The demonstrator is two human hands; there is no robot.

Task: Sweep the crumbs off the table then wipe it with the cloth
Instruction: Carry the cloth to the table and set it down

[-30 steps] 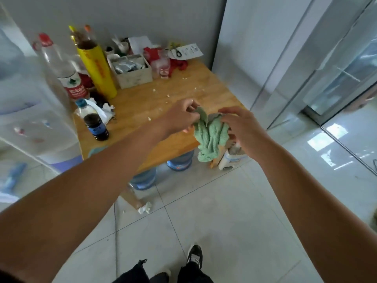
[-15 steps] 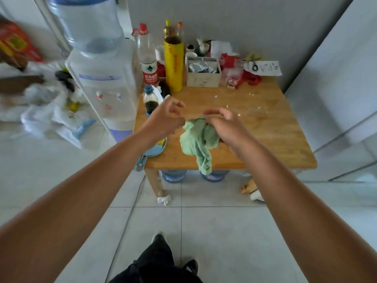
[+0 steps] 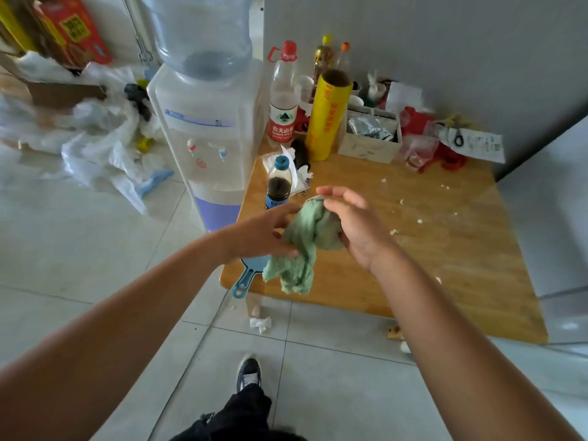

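Two hands, one green cloth (image 3: 305,246), perhaps seven crumbs (image 3: 394,232).

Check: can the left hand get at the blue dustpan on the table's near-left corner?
Probably yes. The left hand hovers right above the blue plastic dustpan, nothing between; only its fingers touch the crumpled green cloth.

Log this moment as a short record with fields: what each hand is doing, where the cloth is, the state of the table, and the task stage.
left hand: fingers spread, touching the cloth's left side
right hand: cupped around the bunched top of the cloth
green cloth: held in the air over the table's near left corner, tail hanging down
wooden table: pale crumbs scattered across the middle
blue dustpan: near left corner, handle past the edge
task stage: crumbs not yet swept
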